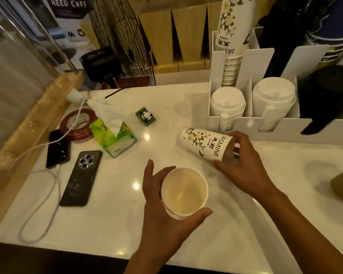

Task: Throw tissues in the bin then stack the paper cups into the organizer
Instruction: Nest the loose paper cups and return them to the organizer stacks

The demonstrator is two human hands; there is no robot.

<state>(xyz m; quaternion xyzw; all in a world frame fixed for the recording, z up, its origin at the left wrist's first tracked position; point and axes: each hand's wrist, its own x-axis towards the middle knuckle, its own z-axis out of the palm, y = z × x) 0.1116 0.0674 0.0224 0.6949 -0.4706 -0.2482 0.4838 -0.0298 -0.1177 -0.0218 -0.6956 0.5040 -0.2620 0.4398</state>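
Two paper cups, light, thin-walled, easily crushed. Left hand [158,204] fingers wrapped around upright empty cup [184,192] at desk [111,218] centre. Right hand [244,165] fingers clasping rim of toppled jasmine cup [205,144], at 1 o'clock. Best gripped gently near stiff rims. Organizer [249,123] farther toward 1 o'clock.

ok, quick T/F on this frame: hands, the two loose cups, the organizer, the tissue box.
1. The left hand holds an upright white paper cup with its open mouth facing up. True.
2. The right hand rests on a floral JASMINE-printed paper cup lying on its side. True.
3. The white compartment organizer holds no cups. False: a stack of printed cups stands in a rear slot, with lid stacks in front.
4. The green tissue box sits right of the organizer. False: it is left of it, near the black phones.
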